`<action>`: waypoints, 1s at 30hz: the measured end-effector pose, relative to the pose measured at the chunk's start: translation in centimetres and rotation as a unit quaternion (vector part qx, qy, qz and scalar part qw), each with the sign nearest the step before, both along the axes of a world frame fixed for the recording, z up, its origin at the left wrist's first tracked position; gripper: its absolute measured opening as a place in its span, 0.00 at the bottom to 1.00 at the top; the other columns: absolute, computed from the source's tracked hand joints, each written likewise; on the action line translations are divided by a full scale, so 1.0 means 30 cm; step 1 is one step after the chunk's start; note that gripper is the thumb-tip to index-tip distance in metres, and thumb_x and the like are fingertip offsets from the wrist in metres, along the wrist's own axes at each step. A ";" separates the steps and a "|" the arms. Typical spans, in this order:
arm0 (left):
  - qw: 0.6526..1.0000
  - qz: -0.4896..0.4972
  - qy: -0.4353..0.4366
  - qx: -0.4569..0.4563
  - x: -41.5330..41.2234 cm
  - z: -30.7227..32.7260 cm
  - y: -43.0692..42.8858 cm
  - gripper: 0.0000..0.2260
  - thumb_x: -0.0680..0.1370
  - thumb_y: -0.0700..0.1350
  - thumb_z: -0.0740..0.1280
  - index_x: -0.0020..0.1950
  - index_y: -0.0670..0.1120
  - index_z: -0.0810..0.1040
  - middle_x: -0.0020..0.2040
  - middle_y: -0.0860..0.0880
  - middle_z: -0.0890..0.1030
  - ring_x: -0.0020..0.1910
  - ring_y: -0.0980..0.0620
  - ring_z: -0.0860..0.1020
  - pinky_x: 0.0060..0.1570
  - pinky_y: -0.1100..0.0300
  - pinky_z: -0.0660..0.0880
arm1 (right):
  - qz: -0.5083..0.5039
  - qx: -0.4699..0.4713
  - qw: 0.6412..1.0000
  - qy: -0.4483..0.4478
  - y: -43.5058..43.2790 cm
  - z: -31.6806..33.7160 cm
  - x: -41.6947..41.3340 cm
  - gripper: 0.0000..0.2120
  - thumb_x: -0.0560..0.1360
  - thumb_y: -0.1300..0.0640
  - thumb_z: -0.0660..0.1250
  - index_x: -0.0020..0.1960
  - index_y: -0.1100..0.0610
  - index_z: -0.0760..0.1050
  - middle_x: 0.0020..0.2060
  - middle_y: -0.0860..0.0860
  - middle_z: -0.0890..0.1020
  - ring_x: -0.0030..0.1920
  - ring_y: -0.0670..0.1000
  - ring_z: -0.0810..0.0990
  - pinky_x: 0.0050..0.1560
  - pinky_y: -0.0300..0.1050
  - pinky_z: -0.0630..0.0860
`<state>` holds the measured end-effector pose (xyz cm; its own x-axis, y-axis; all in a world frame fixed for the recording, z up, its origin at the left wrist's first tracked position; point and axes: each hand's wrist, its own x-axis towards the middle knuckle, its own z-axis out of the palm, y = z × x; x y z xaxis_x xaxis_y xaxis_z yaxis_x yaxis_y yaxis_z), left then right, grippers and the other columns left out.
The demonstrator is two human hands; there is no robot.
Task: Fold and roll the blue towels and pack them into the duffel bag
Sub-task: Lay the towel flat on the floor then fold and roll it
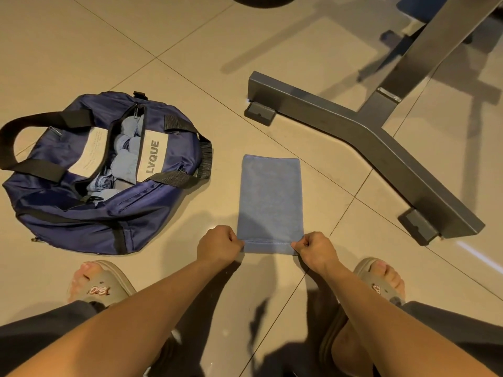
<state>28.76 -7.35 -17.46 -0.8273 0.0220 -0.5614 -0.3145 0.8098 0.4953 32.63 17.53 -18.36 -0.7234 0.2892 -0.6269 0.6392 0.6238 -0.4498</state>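
Observation:
A blue towel [270,200] lies folded into a long strip on the tiled floor in front of me. Its near end is turned over in a narrow first fold. My left hand [219,244] pinches the near left corner of that fold, and my right hand [313,248] pinches the near right corner. To the left lies the navy duffel bag [89,213], unzipped on top, with several rolled blue towels [123,156] showing inside the opening.
A grey metal bench frame [362,140] with rubber feet stands on the floor to the right of the towel and beyond it. My feet in tan sandals [100,284] sit either side of my arms. Bare beige tiles [190,63] stretch ahead.

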 end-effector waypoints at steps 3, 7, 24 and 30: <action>0.982 -0.118 0.150 0.001 0.012 0.000 0.003 0.08 0.74 0.43 0.72 0.43 0.49 0.72 0.40 0.52 0.76 0.38 0.51 0.75 0.36 0.57 0.72 | -0.004 0.031 0.999 0.016 0.004 0.011 -0.004 0.15 0.75 0.48 0.73 0.38 0.53 0.70 0.38 0.51 0.81 0.40 0.54 0.80 0.38 0.47 0.74; 0.925 -0.292 0.241 -0.017 0.048 -0.063 0.000 0.10 0.72 0.39 0.72 0.52 0.48 0.83 0.48 0.50 0.79 0.44 0.48 0.76 0.43 0.61 0.71 | 0.140 0.137 0.969 0.149 -0.014 0.021 0.018 0.09 0.75 0.54 0.70 0.41 0.52 0.71 0.39 0.49 0.76 0.37 0.53 0.75 0.34 0.47 0.69; 0.927 -0.283 0.241 0.040 -0.008 -0.039 -0.005 0.04 0.79 0.46 0.63 0.52 0.51 0.75 0.46 0.51 0.80 0.43 0.50 0.73 0.47 0.55 0.72 | 0.379 0.256 0.858 0.232 -0.022 0.016 0.083 0.14 0.73 0.51 0.70 0.58 0.51 0.75 0.50 0.51 0.75 0.42 0.55 0.75 0.44 0.49 0.73; 0.943 -0.254 0.215 0.028 -0.014 -0.055 -0.004 0.07 0.82 0.45 0.62 0.53 0.51 0.79 0.49 0.53 0.80 0.48 0.49 0.73 0.51 0.54 0.69 | 0.355 0.223 0.874 0.246 0.020 -0.018 0.054 0.08 0.79 0.53 0.64 0.49 0.52 0.81 0.47 0.49 0.77 0.41 0.53 0.75 0.41 0.47 0.71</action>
<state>28.33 -7.46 -19.10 -0.8526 0.4961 -0.1640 0.3460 0.7712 0.5343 34.26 18.12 -18.91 -0.9699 -0.2061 -0.1295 -0.1826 0.9679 -0.1726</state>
